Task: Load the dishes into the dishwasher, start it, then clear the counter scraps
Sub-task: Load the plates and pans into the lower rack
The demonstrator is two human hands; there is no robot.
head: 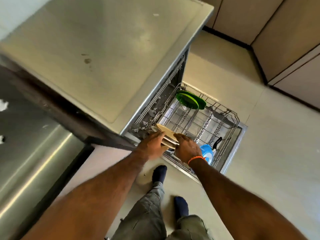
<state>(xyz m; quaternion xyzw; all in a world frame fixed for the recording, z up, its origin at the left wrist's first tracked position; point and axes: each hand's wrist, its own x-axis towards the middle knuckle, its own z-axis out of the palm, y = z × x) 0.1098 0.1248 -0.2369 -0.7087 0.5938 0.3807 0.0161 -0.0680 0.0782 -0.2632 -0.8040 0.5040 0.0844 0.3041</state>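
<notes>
A small stack of cream plates (166,135) is held over the near corner of the pulled-out lower dishwasher rack (228,118). My left hand (152,146) grips the stack from the left and my right hand (187,147) grips it from the right. Two green plates (190,100) stand on edge at the rack's far end. A blue dish (207,153) and a black-handled utensil (217,142) sit in the rack's near right part, just beyond my right wrist.
The beige counter (107,54) lies above the dishwasher, with small stains (87,61) on it. A steel sink (31,144) is at the left. The open dishwasher door (242,134) lies over the floor. My feet in dark socks (159,174) stand beside it. Cabinets (285,40) line the far right.
</notes>
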